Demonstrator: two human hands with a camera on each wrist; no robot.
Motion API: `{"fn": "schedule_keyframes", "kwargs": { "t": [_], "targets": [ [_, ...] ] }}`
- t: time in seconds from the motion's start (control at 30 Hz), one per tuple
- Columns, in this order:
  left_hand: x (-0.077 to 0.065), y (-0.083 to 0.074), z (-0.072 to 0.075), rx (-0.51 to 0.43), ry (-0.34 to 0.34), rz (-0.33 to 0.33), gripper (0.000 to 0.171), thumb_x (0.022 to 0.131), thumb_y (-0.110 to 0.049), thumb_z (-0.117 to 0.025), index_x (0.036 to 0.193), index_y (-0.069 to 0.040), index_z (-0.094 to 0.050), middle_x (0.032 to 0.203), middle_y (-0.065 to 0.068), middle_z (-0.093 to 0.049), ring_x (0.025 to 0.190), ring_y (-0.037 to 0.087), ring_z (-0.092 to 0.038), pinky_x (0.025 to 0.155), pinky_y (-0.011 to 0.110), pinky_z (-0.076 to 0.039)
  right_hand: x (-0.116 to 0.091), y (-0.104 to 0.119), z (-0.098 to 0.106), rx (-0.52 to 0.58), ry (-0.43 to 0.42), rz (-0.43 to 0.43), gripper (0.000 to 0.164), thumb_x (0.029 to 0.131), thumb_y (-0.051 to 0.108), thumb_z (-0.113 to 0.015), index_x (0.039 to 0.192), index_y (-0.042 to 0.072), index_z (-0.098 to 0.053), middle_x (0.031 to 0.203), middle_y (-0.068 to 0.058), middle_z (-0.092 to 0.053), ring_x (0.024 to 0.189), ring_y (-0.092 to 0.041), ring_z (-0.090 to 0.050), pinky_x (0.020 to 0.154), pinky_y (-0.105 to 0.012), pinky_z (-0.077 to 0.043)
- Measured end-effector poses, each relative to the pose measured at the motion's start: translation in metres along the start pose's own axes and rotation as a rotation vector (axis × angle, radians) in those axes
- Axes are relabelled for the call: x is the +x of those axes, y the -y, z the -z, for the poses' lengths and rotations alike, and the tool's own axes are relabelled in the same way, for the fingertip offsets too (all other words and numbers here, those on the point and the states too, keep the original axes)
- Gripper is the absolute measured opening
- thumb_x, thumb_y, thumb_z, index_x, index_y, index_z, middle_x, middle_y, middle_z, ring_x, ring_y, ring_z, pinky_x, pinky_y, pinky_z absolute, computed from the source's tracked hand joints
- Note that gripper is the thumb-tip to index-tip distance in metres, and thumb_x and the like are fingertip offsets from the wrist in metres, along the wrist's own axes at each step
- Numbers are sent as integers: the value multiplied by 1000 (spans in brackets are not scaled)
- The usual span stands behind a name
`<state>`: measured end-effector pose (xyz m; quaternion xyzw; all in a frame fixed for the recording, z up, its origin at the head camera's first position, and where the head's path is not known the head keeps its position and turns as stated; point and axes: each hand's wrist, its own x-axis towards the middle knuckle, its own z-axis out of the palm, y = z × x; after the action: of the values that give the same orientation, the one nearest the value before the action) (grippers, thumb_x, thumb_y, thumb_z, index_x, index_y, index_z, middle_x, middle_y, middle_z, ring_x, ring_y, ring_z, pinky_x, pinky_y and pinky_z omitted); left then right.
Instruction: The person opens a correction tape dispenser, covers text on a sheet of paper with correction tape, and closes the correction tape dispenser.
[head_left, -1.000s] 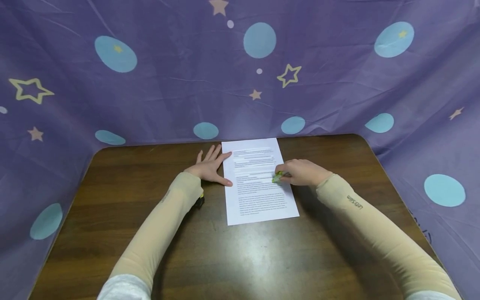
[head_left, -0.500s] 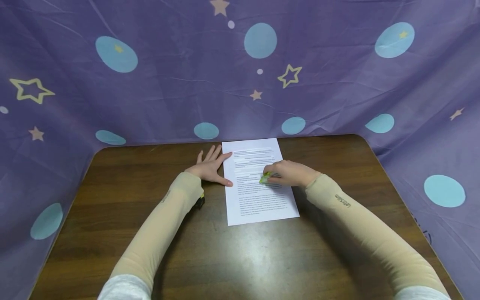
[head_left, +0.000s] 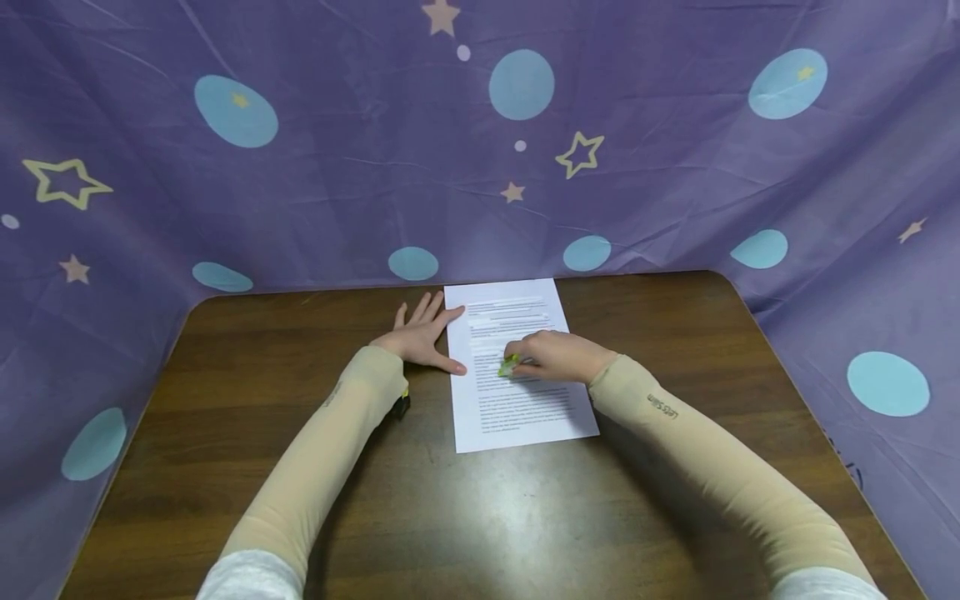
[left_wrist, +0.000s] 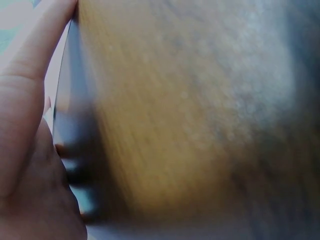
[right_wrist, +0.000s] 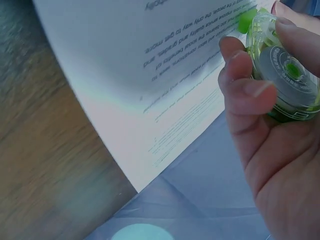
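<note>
A printed sheet of paper (head_left: 537, 417) lies on the table, with white bands over parts of the text in its upper half. My right hand (head_left: 562, 357) grips a clear and green correction tape (head_left: 508, 365), its tip down at a text line left of the sheet's middle. In the right wrist view the grey reel inside the correction tape (right_wrist: 287, 82) shows between thumb and curled fingers. My left hand (head_left: 418, 340) is spread flat at the sheet's left edge, thumb and forefinger tips on the paper. The left wrist view holds mostly blurred wood and the thumb (left_wrist: 22, 95).
The brown wooden table (head_left: 300, 500) reaches back to a purple curtain (head_left: 337, 192) with stars and blue dots, which also hangs at both sides. A small black and yellow object (head_left: 402, 403) shows beside the left wrist.
My right hand has slid left across the sheet with the correction tape, from near the right margin to left of the middle. The left hand and the paper have stayed put.
</note>
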<state>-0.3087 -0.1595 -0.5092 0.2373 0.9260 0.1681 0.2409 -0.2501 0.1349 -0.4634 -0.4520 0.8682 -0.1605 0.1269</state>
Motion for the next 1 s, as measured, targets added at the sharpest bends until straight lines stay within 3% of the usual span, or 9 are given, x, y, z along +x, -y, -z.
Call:
{"fn": "schedule_keyframes", "kwargs": {
  "t": [0.23, 0.57, 0.77, 1.0],
  "targets": [
    [0, -1, 0, -5, 4, 7, 128, 73, -77, -79, 169, -34, -6, 172, 8, 24, 157, 28, 27, 119, 65, 19, 5, 4, -3, -4, 21, -7, 11, 102, 20, -70, 108, 10, -70, 96, 2, -73, 80, -7, -63, 79, -33, -54],
    [-7, -5, 7, 11, 14, -3, 126, 77, -77, -76, 170, -30, -6, 172, 13, 23, 157, 33, 25, 119, 66, 18, 9, 17, -3, -97, -24, -26, 7, 98, 12, -74, 97, 10, -68, 82, 0, -69, 68, -9, -55, 67, -31, -52],
    [-17, -17, 14, 34, 4, 0, 119, 83, -65, -79, 170, -22, -9, 172, 18, 17, 158, 37, 19, 120, 67, 13, 10, 20, -2, -110, -15, -73, 6, 97, 10, -75, 102, 10, -71, 83, 0, -71, 69, -9, -55, 67, -32, -52],
    [-14, -17, 12, 28, 1, -10, 121, 81, -66, -80, 170, -23, -10, 173, 18, 17, 158, 37, 19, 120, 67, 14, 5, 17, -2, -110, -18, -81, 6, 97, 11, -75, 101, 13, -71, 82, 2, -69, 68, -9, -54, 65, -32, -51]
  ]
}}
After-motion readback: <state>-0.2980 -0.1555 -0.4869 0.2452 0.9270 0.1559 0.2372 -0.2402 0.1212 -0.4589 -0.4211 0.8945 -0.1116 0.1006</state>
